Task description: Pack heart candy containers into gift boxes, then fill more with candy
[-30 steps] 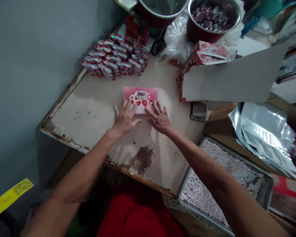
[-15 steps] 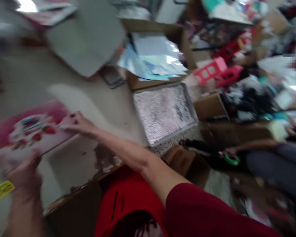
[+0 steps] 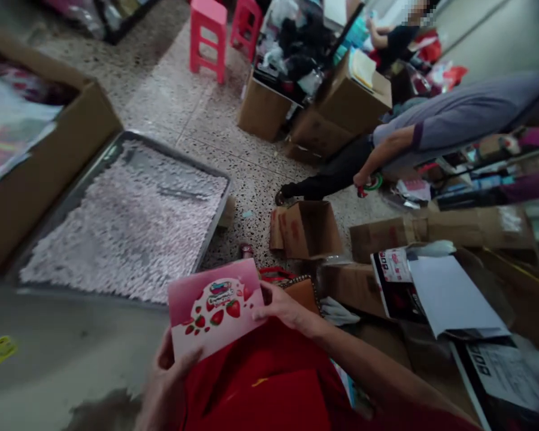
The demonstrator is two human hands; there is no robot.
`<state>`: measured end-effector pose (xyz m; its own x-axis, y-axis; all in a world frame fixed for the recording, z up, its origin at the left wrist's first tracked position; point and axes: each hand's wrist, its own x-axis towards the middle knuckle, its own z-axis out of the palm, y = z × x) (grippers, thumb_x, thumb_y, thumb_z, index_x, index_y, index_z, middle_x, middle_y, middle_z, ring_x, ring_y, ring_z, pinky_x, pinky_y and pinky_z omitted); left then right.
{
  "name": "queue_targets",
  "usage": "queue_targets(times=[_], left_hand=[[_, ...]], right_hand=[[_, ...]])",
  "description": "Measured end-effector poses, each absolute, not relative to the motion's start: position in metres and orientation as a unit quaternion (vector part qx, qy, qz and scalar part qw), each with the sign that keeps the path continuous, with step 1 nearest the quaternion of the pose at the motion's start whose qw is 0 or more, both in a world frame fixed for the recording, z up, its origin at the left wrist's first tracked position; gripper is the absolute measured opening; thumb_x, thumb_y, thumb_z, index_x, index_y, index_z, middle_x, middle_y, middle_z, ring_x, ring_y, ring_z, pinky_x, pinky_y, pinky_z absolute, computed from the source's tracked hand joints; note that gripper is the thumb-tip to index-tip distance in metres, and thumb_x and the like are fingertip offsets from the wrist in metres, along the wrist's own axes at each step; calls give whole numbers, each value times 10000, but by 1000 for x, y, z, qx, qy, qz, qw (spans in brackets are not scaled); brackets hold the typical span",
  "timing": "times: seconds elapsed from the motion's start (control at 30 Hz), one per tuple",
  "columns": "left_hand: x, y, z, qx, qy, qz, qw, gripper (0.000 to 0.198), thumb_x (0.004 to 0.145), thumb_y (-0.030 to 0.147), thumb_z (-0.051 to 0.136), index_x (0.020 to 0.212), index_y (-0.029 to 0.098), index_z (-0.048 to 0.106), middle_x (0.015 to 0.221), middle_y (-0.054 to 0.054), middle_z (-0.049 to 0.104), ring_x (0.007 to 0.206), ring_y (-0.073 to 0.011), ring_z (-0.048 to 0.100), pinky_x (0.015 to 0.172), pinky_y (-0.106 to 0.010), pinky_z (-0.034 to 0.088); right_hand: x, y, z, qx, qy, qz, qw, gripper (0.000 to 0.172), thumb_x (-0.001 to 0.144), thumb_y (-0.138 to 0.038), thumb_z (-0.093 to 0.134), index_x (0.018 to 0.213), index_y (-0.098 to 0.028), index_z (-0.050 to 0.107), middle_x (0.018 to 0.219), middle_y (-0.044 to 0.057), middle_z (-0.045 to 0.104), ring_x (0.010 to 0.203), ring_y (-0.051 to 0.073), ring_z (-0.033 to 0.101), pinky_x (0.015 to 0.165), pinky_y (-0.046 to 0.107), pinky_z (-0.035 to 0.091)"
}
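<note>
Both hands hold a pink and white printed card (image 3: pixel 213 299) with strawberries and a small logo on it. It is tilted up in front of the red clothing on my lap. My left hand (image 3: pixel 170 371) grips its lower left corner, thumb on the front face and fingers behind. At the right edge, my right hand (image 3: pixel 281 306) pinches it with the thumb in front. Whether the card is one sheet or a flat folded box, I cannot tell. Just beyond it lies a metal tray (image 3: pixel 227 185) spread with small pale pink pieces.
A cardboard box (image 3: pixel 49 185) of printed sheets stands left of the tray. On the floor are an open carton (image 3: pixel 314 230) and pink stools (image 3: pixel 209 36). A person in grey (image 3: pixel 467 114) stands at the right, holding a green tape roll. Stacked cartons (image 3: pixel 368 287) lie close on my right.
My view has swung to the right. The card has come off the table at the left and is now held up before my body, still in both hands.
</note>
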<state>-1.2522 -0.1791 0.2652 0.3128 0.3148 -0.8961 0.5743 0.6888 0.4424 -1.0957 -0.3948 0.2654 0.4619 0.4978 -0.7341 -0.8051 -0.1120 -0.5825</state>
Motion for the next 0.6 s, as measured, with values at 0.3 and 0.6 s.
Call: queue_targets(times=[0.3, 0.6], left_hand=[[-1024, -248, 239, 441, 514, -270, 684, 863, 489, 446, 896, 1312, 439, 633, 1158, 22, 792, 1141, -409, 735, 839, -501, 682], [-823, -385, 134, 507, 388, -379, 670, 917, 662, 615, 883, 1440, 244, 572, 1361, -126, 696, 1230, -331, 688, 985, -426, 606]], right_hand=[[-969, -509, 214, -467, 277, 427, 723, 597, 518, -345, 986, 1057, -193, 780, 1039, 59, 789, 1022, 257, 722, 963, 388, 534], [-918, -616, 136, -375, 479, 91, 789, 531, 599, -249, 924, 1096, -245, 740, 1161, 49, 794, 1028, 246, 748, 932, 373, 599]])
